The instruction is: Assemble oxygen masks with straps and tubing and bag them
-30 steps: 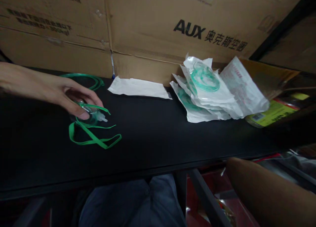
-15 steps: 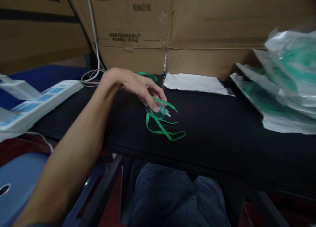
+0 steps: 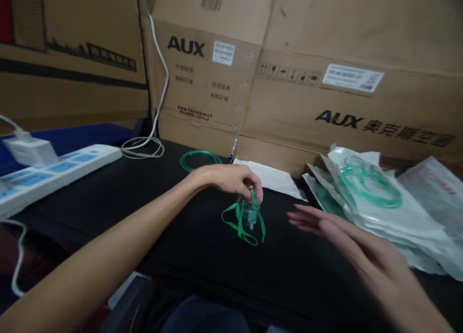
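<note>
My left hand [image 3: 233,179] is closed on a clear plastic mask [image 3: 249,211] with a green strap [image 3: 241,227], holding it just above the black table [image 3: 144,202]. The strap hangs down in loops and touches the tabletop. My right hand [image 3: 347,234] is stretched out flat with fingers together, a short way to the right of the mask and touching nothing. A coil of green tubing [image 3: 198,158] lies behind my left hand. A flat white wrapper [image 3: 271,176] lies by the boxes.
A pile of sealed white packs with green tubing inside [image 3: 365,198] lies at the right. Big AUX cardboard boxes [image 3: 307,82] wall off the back. A white power strip [image 3: 54,169] and a coiled white cable [image 3: 142,147] sit at the left.
My left hand has lifted the mask off the table, its strap now dangling. My right hand has come into view from the right. The camera has swung up and back.
</note>
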Motion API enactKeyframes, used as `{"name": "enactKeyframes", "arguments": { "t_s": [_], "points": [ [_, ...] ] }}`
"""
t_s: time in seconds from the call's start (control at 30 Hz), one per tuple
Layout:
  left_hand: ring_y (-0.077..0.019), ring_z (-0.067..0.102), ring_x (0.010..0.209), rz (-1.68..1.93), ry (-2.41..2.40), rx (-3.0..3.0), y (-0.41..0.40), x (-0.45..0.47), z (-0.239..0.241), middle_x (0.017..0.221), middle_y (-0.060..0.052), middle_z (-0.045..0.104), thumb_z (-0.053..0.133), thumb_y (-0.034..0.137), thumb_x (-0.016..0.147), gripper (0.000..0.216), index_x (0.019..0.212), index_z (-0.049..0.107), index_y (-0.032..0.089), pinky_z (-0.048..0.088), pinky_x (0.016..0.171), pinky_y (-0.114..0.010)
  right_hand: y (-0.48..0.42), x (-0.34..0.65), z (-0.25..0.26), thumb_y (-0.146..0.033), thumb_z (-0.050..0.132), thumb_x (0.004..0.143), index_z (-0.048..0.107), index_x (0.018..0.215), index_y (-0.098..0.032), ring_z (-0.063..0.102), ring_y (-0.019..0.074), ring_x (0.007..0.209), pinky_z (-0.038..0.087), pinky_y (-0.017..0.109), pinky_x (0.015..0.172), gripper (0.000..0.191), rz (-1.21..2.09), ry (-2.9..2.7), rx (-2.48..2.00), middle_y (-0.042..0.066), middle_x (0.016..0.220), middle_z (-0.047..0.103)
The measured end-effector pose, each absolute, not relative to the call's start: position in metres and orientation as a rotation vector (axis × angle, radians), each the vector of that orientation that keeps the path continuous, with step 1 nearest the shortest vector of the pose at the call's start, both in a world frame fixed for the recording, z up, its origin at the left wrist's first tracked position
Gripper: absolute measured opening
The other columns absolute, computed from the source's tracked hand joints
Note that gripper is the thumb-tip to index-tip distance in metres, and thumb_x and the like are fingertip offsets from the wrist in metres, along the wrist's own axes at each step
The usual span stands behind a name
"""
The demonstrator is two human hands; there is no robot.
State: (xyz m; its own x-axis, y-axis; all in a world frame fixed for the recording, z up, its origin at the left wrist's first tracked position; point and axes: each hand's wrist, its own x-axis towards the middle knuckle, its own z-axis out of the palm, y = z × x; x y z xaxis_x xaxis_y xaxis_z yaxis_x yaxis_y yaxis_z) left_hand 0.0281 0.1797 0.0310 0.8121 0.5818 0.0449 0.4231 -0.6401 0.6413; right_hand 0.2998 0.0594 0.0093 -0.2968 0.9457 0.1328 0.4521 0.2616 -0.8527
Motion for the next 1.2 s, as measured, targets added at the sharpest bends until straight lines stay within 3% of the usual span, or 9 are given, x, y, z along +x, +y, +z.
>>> {"name": "enactKeyframes", "arguments": {
  "t_s": [0.1, 0.2, 0.4, 0.53, 0.73, 0.9, 1.07, 1.2],
  "points": [
    [-0.0137, 0.062, 0.076, 0.528, 0.705, 2.418, 0.188, 0.043, 0.031, 0.086, -0.001, 0.073, 0.067, 0.007, 0.079, 0.024, 0.100, 0.075, 0.016, 0.044, 0.068, -0.022, 0.097, 0.268, 0.015, -0.062, 0.064, 0.087, 0.065, 0.127, -0.021, 0.067, 0.0294, 0.103, 0.052, 0.050, 0.099, 0.058, 1.281, -1.783, -1.189, 0.013, 0.119, 0.069],
    [-0.0150, 0.065, 0.084, 0.777, 0.660, 2.363, 0.195, 0.053, 0.025, 0.094, -0.002, 0.074, 0.060, 0.003, 0.079, 0.030, 0.101, 0.073, 0.017, 0.048, 0.077, -0.025, 0.122, 0.252, 0.014, -0.053, 0.068, 0.088, 0.062, 0.131, -0.021, 0.067, 0.0246, 0.104, 0.053, 0.043, 0.095, 0.054, 1.451, -1.671, -1.058, 0.011, 0.126, 0.065],
    [-0.0146, 0.066, 0.094, 1.125, 0.664, 2.247, 0.190, 0.056, 0.005, 0.114, -0.005, 0.067, 0.059, 0.001, 0.078, 0.034, 0.107, 0.063, 0.018, 0.053, 0.085, -0.028, 0.130, 0.256, -0.008, -0.050, 0.070, 0.088, 0.066, 0.122, -0.022, 0.064, 0.0225, 0.106, 0.050, 0.038, 0.094, 0.044, 1.451, -1.538, -0.976, 0.008, 0.122, 0.066],
    [-0.0158, 0.061, 0.093, 1.217, 0.742, 2.480, 0.184, 0.054, 0.001, 0.110, -0.005, 0.060, 0.067, 0.011, 0.082, 0.026, 0.105, 0.059, 0.018, 0.051, 0.084, -0.030, 0.132, 0.260, -0.010, -0.054, 0.071, 0.085, 0.071, 0.107, -0.019, 0.059, 0.0244, 0.109, 0.048, 0.037, 0.091, 0.042, 1.310, -1.529, -1.038, 0.008, 0.114, 0.067],
    [-0.0197, 0.059, 0.095, 0.988, 0.770, 2.724, 0.176, 0.059, 0.001, 0.098, -0.003, 0.064, 0.070, 0.039, 0.089, 0.024, 0.101, 0.064, 0.019, 0.045, 0.086, -0.031, 0.137, 0.263, -0.012, -0.050, 0.073, 0.083, 0.070, 0.095, -0.016, 0.060, 0.0215, 0.099, 0.047, 0.032, 0.082, 0.035, 1.354, -1.421, -1.017, 0.008, 0.106, 0.068],
    [-0.0187, 0.062, 0.096, 0.818, 0.706, 2.717, 0.169, 0.063, 0.002, 0.098, -0.004, 0.069, 0.060, 0.035, 0.097, 0.020, 0.104, 0.070, 0.018, 0.043, 0.087, -0.028, 0.136, 0.263, -0.015, -0.042, 0.075, 0.082, 0.062, 0.103, -0.020, 0.063, 0.0180, 0.089, 0.046, 0.033, 0.086, 0.033, 1.413, -1.333, -0.982, 0.003, 0.098, 0.068],
    [-0.0165, 0.064, 0.091, 0.708, 0.645, 2.630, 0.169, 0.060, 0.004, 0.096, -0.004, 0.072, 0.054, 0.030, 0.100, 0.022, 0.099, 0.073, 0.019, 0.042, 0.084, -0.025, 0.132, 0.269, -0.006, -0.036, 0.075, 0.083, 0.050, 0.131, -0.033, 0.065, 0.0190, 0.088, 0.049, 0.038, 0.090, 0.054, 1.453, -1.428, -0.994, -0.003, 0.084, 0.064],
    [-0.0143, 0.063, 0.080, 0.708, 0.645, 2.556, 0.173, 0.059, 0.003, 0.088, -0.003, 0.072, 0.047, 0.032, 0.103, 0.030, 0.094, 0.071, 0.016, 0.042, 0.076, -0.023, 0.135, 0.277, -0.001, -0.044, 0.073, 0.085, 0.059, 0.116, -0.032, 0.061, 0.0211, 0.099, 0.049, 0.040, 0.090, 0.036, 1.408, -1.643, -1.044, 0.000, 0.092, 0.062]
  ]
}}
